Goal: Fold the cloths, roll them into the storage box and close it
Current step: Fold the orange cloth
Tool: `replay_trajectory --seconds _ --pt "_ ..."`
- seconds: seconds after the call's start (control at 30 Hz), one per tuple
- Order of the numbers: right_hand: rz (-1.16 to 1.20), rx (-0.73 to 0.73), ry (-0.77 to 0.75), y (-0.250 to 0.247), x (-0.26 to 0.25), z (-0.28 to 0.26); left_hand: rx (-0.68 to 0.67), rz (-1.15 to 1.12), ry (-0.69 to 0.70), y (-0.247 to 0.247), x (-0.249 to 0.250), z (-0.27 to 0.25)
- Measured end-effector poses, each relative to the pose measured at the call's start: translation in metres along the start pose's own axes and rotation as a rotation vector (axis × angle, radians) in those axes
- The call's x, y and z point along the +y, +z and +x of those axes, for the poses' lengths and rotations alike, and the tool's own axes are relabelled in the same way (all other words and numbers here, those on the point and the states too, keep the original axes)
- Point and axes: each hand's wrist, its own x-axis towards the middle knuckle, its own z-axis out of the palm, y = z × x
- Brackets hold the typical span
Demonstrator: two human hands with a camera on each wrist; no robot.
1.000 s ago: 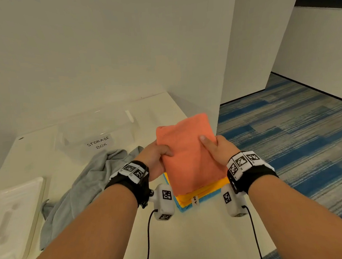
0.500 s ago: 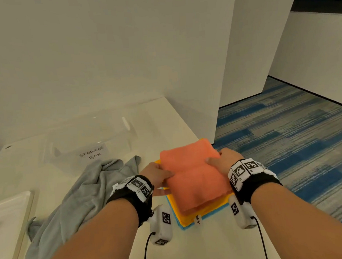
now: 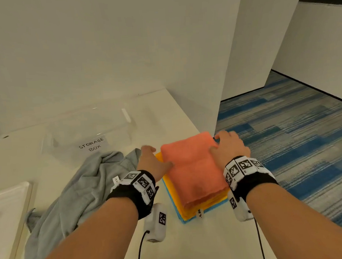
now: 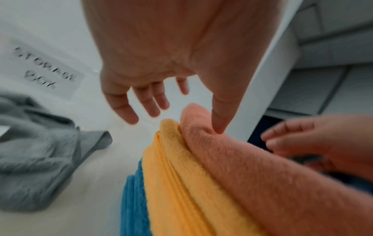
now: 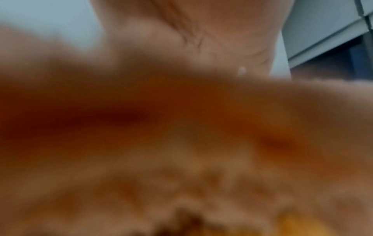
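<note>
both hands are lying flat w/ fingers loose: left hand [image 3: 155, 163] thumb is touching the orange cloth [image 3: 194, 168], right hand [image 3: 230, 147] is resting on it atop the stack.

Four cloths [image 3: 194, 168], one storage box [image 3: 90, 132], one lid [image 3: 7, 209].

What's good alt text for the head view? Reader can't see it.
Two hands rest on a folded coral cloth topping a yellow cloth and blue cloth on a white table. A crumpled grey cloth lies left, before an open clear storage box.
</note>
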Motion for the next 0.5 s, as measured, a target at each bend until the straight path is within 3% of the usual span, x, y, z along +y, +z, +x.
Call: replay_trajectory --seconds 0.1,0.2,0.33,0.5 --pt "-0.046 0.071 -0.232 -0.002 -0.007 -0.004 0.1 0.382 0.346 0.0 0.003 -0.009" --pt "-0.104 -0.037 -0.369 0.011 -0.011 -0.007 -0.063 0.714 0.511 0.004 0.001 -0.013" --pt "-0.215 -0.235 -0.303 0.038 0.003 -0.004 -0.241 0.863 0.377 0.01 -0.01 -0.01" --pt "-0.245 -0.319 -0.188 0.048 0.024 -0.003 -0.313 0.948 0.264 0.009 -0.018 -0.01"
